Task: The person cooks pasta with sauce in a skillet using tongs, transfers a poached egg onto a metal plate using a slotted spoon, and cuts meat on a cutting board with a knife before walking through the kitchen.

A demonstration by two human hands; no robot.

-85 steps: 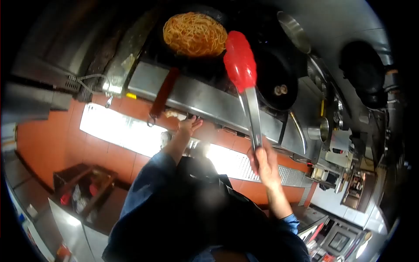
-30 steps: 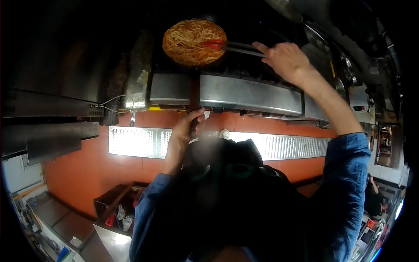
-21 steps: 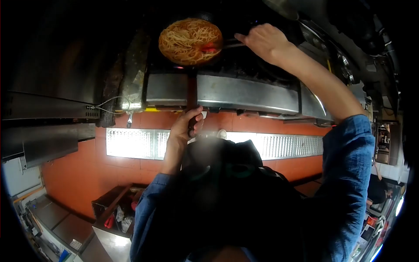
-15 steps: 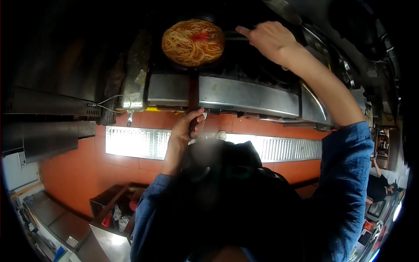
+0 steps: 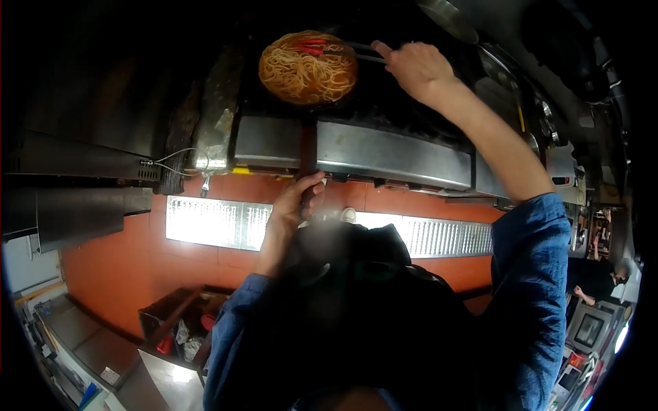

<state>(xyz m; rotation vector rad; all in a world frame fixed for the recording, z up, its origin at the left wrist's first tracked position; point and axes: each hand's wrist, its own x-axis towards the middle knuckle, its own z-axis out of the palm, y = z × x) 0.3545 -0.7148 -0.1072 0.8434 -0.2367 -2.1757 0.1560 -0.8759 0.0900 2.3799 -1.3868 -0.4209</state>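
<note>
A frying pan of noodles (image 5: 301, 72) in orange-brown sauce sits on the dark stove at the top of the head view. My left hand (image 5: 293, 204) is closed around the pan's long dark handle (image 5: 309, 147), which points toward my body. From the right, my right hand (image 5: 419, 71) grips a pair of tongs (image 5: 373, 56). Their red tips lie among the noodles near the pan's far side. Most of the pan's rim is lost in shadow.
A steel stove front (image 5: 394, 152) runs between me and the pan. On the left stand a steel counter section (image 5: 212, 140) and a wire loop. Another pan (image 5: 449, 19) is at the upper right. A co-worker (image 5: 589, 277) in dark clothes stands far right, beyond the orange floor (image 5: 110, 274).
The tongs' red tips have shifted up toward the pan's far edge, and the noodles are rearranged. The pan and my left hand have moved slightly right. The co-worker has shifted.
</note>
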